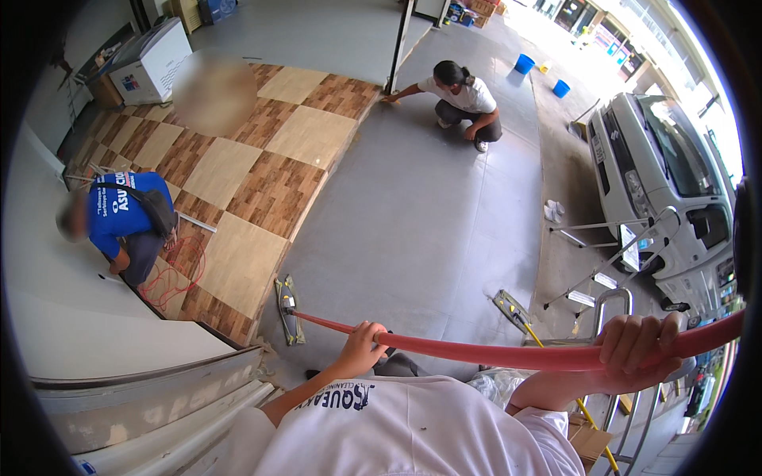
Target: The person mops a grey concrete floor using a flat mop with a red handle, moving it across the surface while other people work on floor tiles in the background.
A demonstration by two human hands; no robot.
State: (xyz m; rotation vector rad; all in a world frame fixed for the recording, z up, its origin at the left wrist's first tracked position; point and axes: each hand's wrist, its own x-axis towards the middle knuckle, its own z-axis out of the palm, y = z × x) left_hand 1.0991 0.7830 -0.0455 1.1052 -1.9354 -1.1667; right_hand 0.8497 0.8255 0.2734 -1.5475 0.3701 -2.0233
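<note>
A flat mop with a long red pole (492,355) runs across in front of me. Its flat pad (289,311), greenish and dirty-looking, rests on the grey floor (389,230) at the left, beside the edge of the checkered tiles. My left hand (361,349) is closed around the pole's lower part, nearer the pad. Farther up, at the right, my right hand (640,349) wraps its fingers over the thicker-looking end of the pole. A second flat mop (512,309) with a yellow handle lies to the right of the first, its handle passing beneath the red pole.
A person in a white shirt (468,99) squats ahead by the tile edge. Another in blue (131,210) crouches at the left near a red cord (178,274). A metal stepladder (611,262) and a white van (667,174) stand right. Blue buckets (524,63) sit far off.
</note>
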